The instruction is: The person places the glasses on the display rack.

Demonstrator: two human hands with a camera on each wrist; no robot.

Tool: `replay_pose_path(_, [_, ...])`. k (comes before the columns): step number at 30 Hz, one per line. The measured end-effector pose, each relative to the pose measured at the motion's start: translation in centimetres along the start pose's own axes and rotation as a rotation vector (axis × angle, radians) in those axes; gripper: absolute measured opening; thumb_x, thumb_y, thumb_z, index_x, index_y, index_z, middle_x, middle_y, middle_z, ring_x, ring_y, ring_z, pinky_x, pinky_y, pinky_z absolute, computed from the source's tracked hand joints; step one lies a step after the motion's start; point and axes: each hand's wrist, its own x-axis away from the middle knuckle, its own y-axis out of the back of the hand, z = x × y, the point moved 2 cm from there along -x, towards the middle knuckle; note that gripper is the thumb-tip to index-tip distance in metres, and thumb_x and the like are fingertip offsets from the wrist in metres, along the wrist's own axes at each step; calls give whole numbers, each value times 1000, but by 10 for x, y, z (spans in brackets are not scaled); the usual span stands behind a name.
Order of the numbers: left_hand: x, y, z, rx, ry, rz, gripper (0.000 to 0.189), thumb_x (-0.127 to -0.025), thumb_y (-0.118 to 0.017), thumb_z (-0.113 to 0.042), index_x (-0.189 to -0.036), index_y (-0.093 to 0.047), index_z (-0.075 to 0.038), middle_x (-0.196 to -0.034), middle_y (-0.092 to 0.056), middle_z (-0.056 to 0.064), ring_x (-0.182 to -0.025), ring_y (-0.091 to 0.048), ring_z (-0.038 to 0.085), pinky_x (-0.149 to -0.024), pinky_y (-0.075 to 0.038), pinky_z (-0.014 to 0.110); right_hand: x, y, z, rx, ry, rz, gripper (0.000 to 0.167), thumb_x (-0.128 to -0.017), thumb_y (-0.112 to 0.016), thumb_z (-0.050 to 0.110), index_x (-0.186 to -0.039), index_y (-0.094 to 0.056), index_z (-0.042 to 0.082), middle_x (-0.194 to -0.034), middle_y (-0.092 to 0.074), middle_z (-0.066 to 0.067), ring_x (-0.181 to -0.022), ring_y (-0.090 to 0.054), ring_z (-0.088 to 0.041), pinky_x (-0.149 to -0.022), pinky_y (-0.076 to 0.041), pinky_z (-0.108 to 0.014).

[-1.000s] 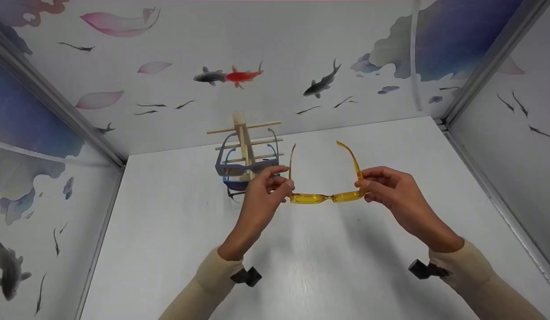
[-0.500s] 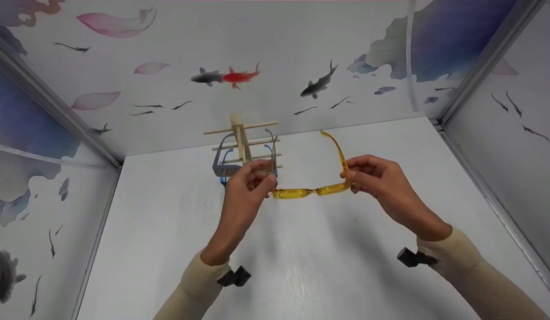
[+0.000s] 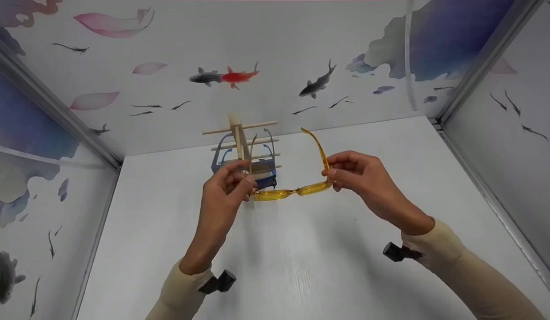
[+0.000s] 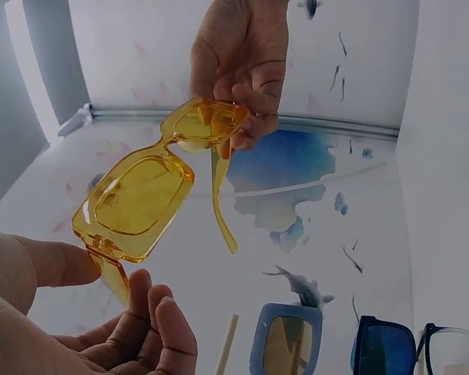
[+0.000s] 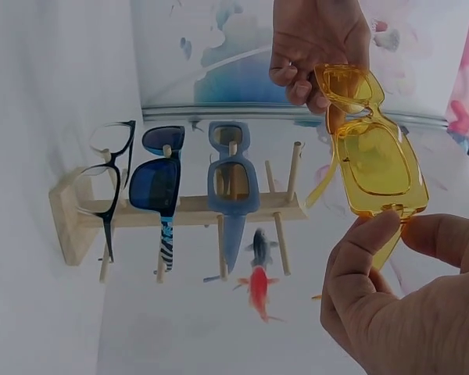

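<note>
Yellow see-through sunglasses (image 3: 275, 194) are held up between my hands, arms unfolded, lenses toward me. My left hand (image 3: 219, 200) pinches them at the left hinge with thumb and fingers. At the opposite hinge, my right hand (image 3: 364, 180) grips the frame the same way. Behind them stands a wooden glasses rack (image 5: 70, 223), partly covered by my left hand in the head view. On it, the right wrist view shows blue-grey sunglasses (image 5: 230, 208), dark blue sunglasses (image 5: 152, 187) with striped arms, and dark-rimmed glasses (image 5: 109, 211) with clear lenses.
The rack's topmost peg (image 3: 264, 125) carries no glasses. White table (image 3: 301, 266) surface stretches below my hands. Printed panels with fish and petals enclose the back (image 3: 275, 40) and sides, with metal rails at the corners.
Both hands have moved left with the yellow sunglasses, whose left arm now overlaps the rack in the head view. Their grip looks the same.
</note>
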Motion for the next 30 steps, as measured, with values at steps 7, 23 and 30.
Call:
replay_pose_path(7, [-1, 11, 1, 6, 7, -30, 40, -107, -68, -11, -146, -64, -3, -110, -74, 16, -96, -67, 26, -80, -60, 27, -9, -10, 3, 22, -4, 27, 34, -106, -74, 11, -135, -67, -4, -122, -73, -24, -97, -73, -24, -85, -64, -31])
replay_pose_path(23, [-4, 41, 0, -10, -7, -112, 37, -109, -67, -10, -144, -65, -2, -106, -75, 17, -93, -68, 25, -75, -58, 27, -33, -40, 7, -13, -10, 82, 39, -105, -72, 13, -137, -64, -7, -122, -73, -19, -100, -73, -24, -86, -63, -31])
replay_pose_path(30, [-9, 50, 4, -19, 27, -141, 36, -110, -66, -12, -144, -66, -1, -108, -75, 17, -94, -68, 23, -74, -59, 26, -47, -50, 5, -33, -24, 94, 39, -105, -74, 16, -137, -65, -5, -125, -73, -19, -102, -72, -27, -88, -62, -31])
